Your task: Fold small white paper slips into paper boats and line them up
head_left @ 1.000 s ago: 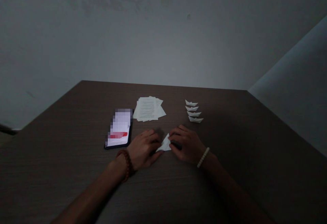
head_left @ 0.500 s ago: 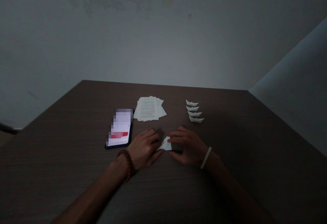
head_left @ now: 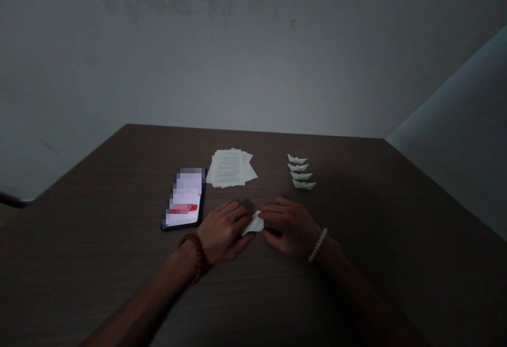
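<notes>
A small folded piece of white paper (head_left: 254, 224) lies on the table between my two hands. My left hand (head_left: 225, 231) presses on its left side, fingers curled over the edge and thumb along the near side. From the right, my right hand (head_left: 291, 225) has its fingertips on the upper corner of the paper and its thumb close to the lower right edge. The fingers hide parts of the folded paper. A brown bead bracelet (head_left: 197, 257) is on my left wrist, a pale one (head_left: 318, 245) on my right.
Left of my left hand lies a phone (head_left: 184, 199) with its screen lit and partly blurred out. Beyond my hands is a loose stack of printed paper sheets (head_left: 229, 167). Several paper boats (head_left: 303, 184) stand in a column at the right. The brown table (head_left: 158, 141) meets a grey wall.
My right fingers have shifted over the paper's top corner, and less of its peak shows than a second ago. My left hand has stayed nearly still.
</notes>
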Available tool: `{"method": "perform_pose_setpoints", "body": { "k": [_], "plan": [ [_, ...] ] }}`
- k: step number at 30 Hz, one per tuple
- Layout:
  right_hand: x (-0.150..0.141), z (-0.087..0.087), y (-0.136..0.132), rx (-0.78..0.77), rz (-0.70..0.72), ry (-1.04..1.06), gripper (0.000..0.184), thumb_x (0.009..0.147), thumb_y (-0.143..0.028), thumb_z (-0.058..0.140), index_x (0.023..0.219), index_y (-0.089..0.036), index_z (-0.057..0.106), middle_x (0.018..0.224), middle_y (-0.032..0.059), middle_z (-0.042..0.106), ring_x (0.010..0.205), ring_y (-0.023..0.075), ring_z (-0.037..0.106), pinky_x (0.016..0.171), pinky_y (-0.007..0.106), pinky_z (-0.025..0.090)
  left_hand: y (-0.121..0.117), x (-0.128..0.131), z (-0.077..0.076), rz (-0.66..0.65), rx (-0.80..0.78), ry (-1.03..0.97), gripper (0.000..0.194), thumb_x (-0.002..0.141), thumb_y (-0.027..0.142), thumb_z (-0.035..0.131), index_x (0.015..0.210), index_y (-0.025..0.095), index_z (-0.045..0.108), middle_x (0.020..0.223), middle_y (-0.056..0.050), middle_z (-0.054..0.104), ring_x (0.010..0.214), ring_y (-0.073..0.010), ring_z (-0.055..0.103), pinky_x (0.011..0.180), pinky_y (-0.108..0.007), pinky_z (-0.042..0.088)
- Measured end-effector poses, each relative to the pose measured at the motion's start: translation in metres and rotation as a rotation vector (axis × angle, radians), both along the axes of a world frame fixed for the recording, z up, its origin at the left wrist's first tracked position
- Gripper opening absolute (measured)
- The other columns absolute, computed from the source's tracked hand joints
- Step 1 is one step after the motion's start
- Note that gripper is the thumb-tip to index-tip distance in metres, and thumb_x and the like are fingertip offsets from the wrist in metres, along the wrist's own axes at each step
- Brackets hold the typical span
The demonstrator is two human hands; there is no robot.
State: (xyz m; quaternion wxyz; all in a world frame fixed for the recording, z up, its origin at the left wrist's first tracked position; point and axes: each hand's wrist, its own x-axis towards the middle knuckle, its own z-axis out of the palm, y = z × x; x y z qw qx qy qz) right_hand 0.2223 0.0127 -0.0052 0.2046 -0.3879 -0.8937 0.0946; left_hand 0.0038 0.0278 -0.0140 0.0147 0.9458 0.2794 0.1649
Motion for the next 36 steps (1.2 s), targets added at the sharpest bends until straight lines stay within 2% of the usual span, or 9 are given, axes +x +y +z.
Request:
{"method": "perform_pose_setpoints", "body": {
  "k": [4,11,14,19,27,33,36],
  "plan": [
    [0.0,0.001,0.0,-0.018,-0.005,0.012,0.028,0.074,-0.023,0.065,0.102,-0.021,0.062,0.106,0.0049,0.067,0.093,0.0211,0.055,0.082,0.034,0.044,0.0,0.0,-0.004,0.013,-0.037,-0.03,0.024,0.088,0.029,0.048,0.103,0.015,0.062,0.093,-0.009,0.06,0.089,-0.024,0.052,0.079,-0.04,0.046],
    [0.0,0.001,0.0,-0.038,-0.012,0.011,0.031,0.074,-0.022,0.064,0.105,-0.021,0.061,0.104,0.0048,0.067,0.093,0.0215,0.054,0.082,0.034,0.044,0.0,0.001,-0.005,-0.019,0.026,0.002,0.022,0.09,0.024,0.044,0.091,0.014,0.064,0.082,-0.008,0.062,0.08,-0.0227,0.054,0.073,-0.039,0.046],
    [0.0,0.001,0.0,-0.04,-0.004,0.014,0.033,0.073,-0.021,0.064,0.106,-0.02,0.061,0.107,0.0052,0.066,0.094,0.022,0.054,0.083,0.035,0.044,-0.001,-0.001,-0.002,-0.007,-0.003,0.004,0.021,0.088,0.029,0.049,0.095,0.014,0.062,0.089,-0.009,0.062,0.085,-0.0247,0.055,0.075,-0.041,0.046],
    [0.002,0.001,0.001,-0.044,-0.008,0.047,0.037,0.072,-0.02,0.065,0.109,-0.021,0.061,0.108,0.005,0.067,0.095,0.0215,0.055,0.083,0.034,0.045,0.0,-0.002,0.003,0.017,-0.087,-0.032,0.034,0.082,0.033,0.056,0.11,0.013,0.057,0.1,-0.011,0.061,0.092,-0.0265,0.055,0.08,-0.043,0.047],
    [0.004,-0.002,0.004,-0.075,-0.001,0.076,0.039,0.069,-0.02,0.067,0.108,-0.02,0.061,0.105,0.0049,0.067,0.093,0.0215,0.054,0.083,0.034,0.044,0.001,0.0,0.006,0.13,-0.307,-0.082,0.031,0.079,0.029,0.06,0.108,0.018,0.059,0.101,-0.007,0.061,0.096,-0.0244,0.055,0.085,-0.04,0.047],
    [0.004,-0.002,0.005,-0.076,-0.028,0.079,0.037,0.072,-0.023,0.069,0.107,-0.019,0.062,0.102,0.0057,0.065,0.094,0.0219,0.052,0.082,0.034,0.044,0.0,0.002,0.009,0.302,-0.411,-0.094,0.02,0.08,0.024,0.058,0.097,0.016,0.062,0.094,-0.007,0.061,0.089,-0.0227,0.056,0.08,-0.038,0.047],
    [0.004,-0.003,0.005,-0.087,-0.05,0.063,0.035,0.073,-0.026,0.069,0.108,-0.021,0.062,0.1,0.0053,0.063,0.093,0.0218,0.051,0.081,0.034,0.044,0.0,0.002,0.008,0.337,-0.427,-0.145,0.018,0.078,0.021,0.059,0.095,0.015,0.062,0.094,-0.007,0.061,0.09,-0.0225,0.056,0.082,-0.038,0.046]
  ]
}}
